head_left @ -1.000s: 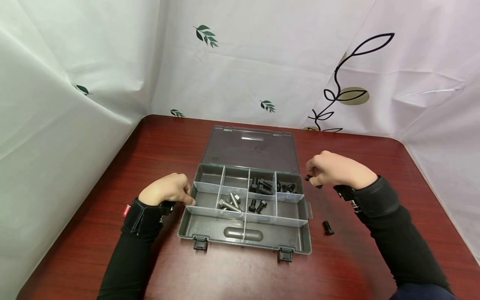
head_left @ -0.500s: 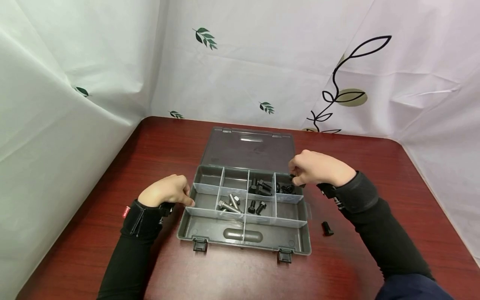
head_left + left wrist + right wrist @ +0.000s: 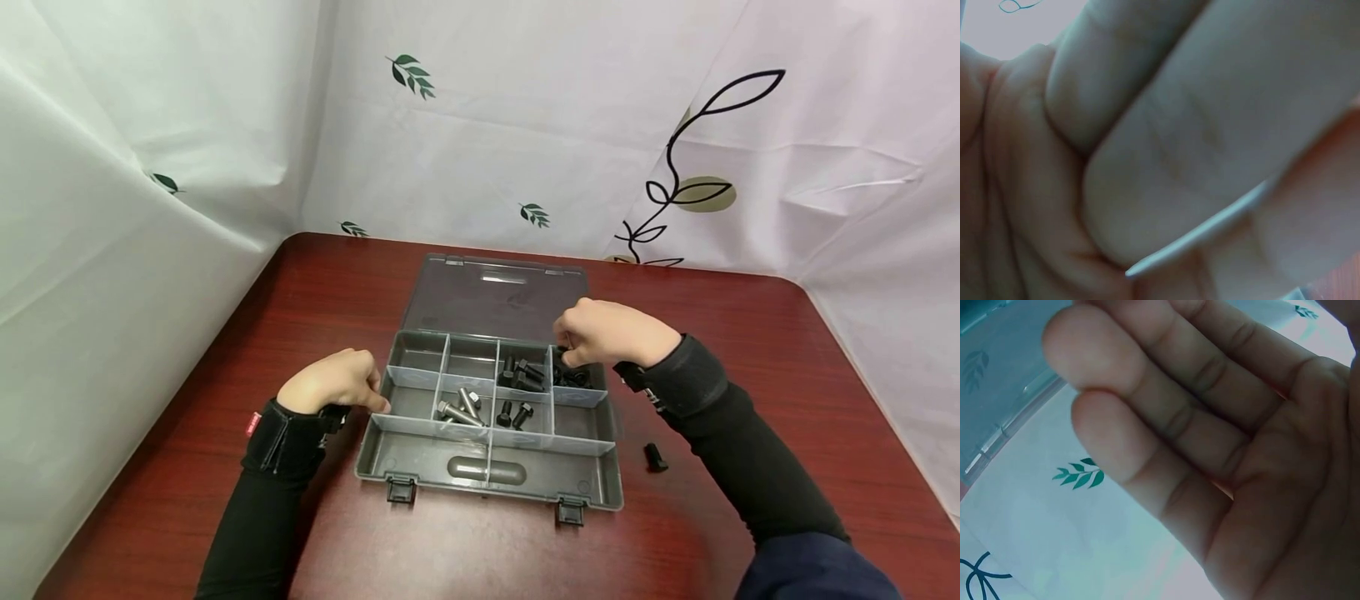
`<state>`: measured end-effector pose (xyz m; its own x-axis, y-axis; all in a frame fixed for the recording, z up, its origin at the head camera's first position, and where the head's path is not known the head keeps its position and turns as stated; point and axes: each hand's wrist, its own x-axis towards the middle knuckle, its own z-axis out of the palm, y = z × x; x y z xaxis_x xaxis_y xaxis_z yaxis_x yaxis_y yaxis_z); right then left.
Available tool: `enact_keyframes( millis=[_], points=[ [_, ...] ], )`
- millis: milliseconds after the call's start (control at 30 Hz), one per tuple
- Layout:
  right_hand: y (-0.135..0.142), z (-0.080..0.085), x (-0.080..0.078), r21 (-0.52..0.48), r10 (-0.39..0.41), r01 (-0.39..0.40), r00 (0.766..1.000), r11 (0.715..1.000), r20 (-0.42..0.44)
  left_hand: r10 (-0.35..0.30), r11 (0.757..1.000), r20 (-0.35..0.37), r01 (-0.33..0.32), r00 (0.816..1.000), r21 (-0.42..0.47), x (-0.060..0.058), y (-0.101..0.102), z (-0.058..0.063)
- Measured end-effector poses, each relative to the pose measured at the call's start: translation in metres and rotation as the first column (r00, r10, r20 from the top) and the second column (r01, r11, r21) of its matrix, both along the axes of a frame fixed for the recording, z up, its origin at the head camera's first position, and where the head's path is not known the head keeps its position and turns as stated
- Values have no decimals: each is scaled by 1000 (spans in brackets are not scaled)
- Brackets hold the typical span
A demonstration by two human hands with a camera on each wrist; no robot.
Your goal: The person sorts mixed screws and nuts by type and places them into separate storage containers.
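Note:
A grey plastic compartment box [image 3: 420, 457] lies with its lid folded back. My left hand [image 3: 330, 381] grips its left wall, thumb tip at the rim; the curled fingers [image 3: 1147, 156] fill the left wrist view. Over the back right compartment, my right hand [image 3: 621, 332] pinches a black bolt [image 3: 562, 352], mostly hidden by the fingers. That compartment holds small black ring-like parts [image 3: 577, 379]. Left of it lie several black bolts [image 3: 529, 377]. Further forward are two more black bolts [image 3: 522, 414] and several silver bolts [image 3: 459, 412]. In the right wrist view, the other fingers [image 3: 1119, 434] are loosely bent.
A loose black bolt [image 3: 655, 457] lies on the red-brown table [image 3: 720, 492], right of the box. The translucent lid [image 3: 495, 292] stretches toward the back edge, and two latches [image 3: 569, 511] jut from the front. A white patterned curtain [image 3: 465, 125] hangs behind.
My right hand has moved left with the black bolt, from beside the box to over its back right compartment. The left hand has stayed on the left wall.

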<state>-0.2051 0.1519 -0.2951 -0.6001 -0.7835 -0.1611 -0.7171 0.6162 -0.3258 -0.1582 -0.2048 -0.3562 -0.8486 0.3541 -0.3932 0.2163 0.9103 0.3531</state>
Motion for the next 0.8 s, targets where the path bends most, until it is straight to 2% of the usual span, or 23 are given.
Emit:
enact_keyframes(
  millis=[367, 800],
  points=[
    [-9, -1, -4, 32, 21, -20, 999, 999, -25, -8, 1000, -6, 8, 1000, -2, -1, 0, 0],
    [-34, 7, -7, 77, 70, -65, 995, 995, -70, -3, 1000, -6, 3, 1000, -10, -1, 0, -1]
  ],
)
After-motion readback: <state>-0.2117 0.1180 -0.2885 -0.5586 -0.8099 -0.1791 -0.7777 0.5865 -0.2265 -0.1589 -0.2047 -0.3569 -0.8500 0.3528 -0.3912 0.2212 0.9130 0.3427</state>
